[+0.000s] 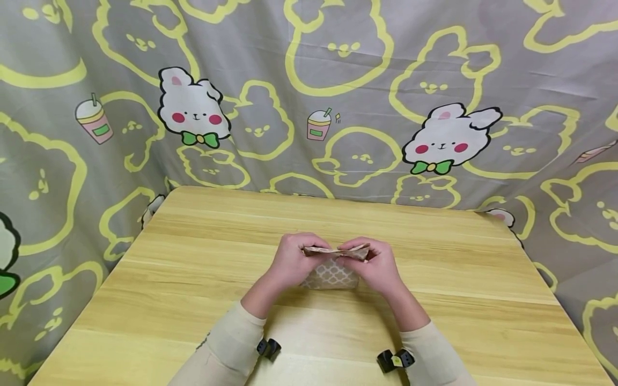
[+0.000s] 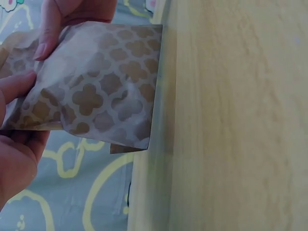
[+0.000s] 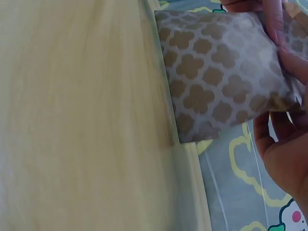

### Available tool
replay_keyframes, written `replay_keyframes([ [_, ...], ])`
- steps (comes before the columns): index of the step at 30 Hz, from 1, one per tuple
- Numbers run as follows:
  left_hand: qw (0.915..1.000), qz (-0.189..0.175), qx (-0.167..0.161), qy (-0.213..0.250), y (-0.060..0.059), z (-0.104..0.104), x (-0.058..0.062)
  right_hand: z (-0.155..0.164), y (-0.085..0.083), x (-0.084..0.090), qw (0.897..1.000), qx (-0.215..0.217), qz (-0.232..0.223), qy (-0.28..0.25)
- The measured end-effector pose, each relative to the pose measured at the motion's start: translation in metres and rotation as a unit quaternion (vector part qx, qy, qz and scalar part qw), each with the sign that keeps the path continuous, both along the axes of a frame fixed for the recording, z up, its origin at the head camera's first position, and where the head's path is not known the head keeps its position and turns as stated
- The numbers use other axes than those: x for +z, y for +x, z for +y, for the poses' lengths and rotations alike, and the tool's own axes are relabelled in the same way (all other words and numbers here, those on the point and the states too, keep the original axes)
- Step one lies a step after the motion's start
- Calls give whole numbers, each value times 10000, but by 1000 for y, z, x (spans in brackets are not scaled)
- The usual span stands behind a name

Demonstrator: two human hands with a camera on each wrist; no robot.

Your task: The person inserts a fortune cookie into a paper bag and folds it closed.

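A small brown paper bag (image 1: 333,275) with a white quatrefoil pattern stands upright at the middle of the table, its base at or near the wood. My left hand (image 1: 292,262) pinches the left side of its top edge, thumb on the near face and fingers behind. On the right side, my right hand (image 1: 380,266) grips the same edge in the same way. Both thumbs lie close together near the middle in the left wrist view, where the bag (image 2: 113,82) looks creased and slightly bulged. Whatever is inside the bag (image 3: 207,72) is hidden.
The light wood table (image 1: 193,257) spreads out around the hands. Behind it and at both sides hangs a grey curtain (image 1: 270,53) with cartoon bears and rabbits. Small black cameras (image 1: 269,349) are strapped at both wrists over beige sleeves (image 1: 236,335).
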State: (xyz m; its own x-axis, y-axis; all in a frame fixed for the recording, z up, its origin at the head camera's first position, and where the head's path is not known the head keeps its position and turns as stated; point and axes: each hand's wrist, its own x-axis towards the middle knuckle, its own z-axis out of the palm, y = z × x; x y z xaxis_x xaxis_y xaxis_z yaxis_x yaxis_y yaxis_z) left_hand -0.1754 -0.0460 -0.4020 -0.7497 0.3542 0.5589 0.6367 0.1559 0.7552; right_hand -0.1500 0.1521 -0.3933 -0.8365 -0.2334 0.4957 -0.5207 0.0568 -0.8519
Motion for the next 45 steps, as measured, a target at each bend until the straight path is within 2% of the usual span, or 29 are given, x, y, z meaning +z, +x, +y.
replay_keyframes([
  [8,9993,-271,122,-223,1,-1,2,0,-1,-3,9991,-408,51,-134],
  [15,9998,-113,41,-126,0,1,0,-2,-1,-4,9982,-491,173,-281],
  [24,9998,149,149,-53,-1,2,-2,-2,-1,-2,9987,-445,78,-229],
  [28,9997,187,139,-4,-1,1,0,-2,-2,-1,9978,-637,157,-93],
  [32,9996,130,58,242,1,1,3,-1,-1,1,9967,-792,150,-80],
  [35,9991,115,-14,406,1,0,4,-1,-1,2,9960,-808,346,-175],
  [38,9990,124,-16,429,1,-1,5,-2,0,4,9939,-683,765,-408],
  [41,9989,130,19,448,10,-2,18,-2,0,6,9919,-528,995,-582],
  [45,9989,264,90,379,22,-1,37,1,0,4,9924,-484,984,-567],
])
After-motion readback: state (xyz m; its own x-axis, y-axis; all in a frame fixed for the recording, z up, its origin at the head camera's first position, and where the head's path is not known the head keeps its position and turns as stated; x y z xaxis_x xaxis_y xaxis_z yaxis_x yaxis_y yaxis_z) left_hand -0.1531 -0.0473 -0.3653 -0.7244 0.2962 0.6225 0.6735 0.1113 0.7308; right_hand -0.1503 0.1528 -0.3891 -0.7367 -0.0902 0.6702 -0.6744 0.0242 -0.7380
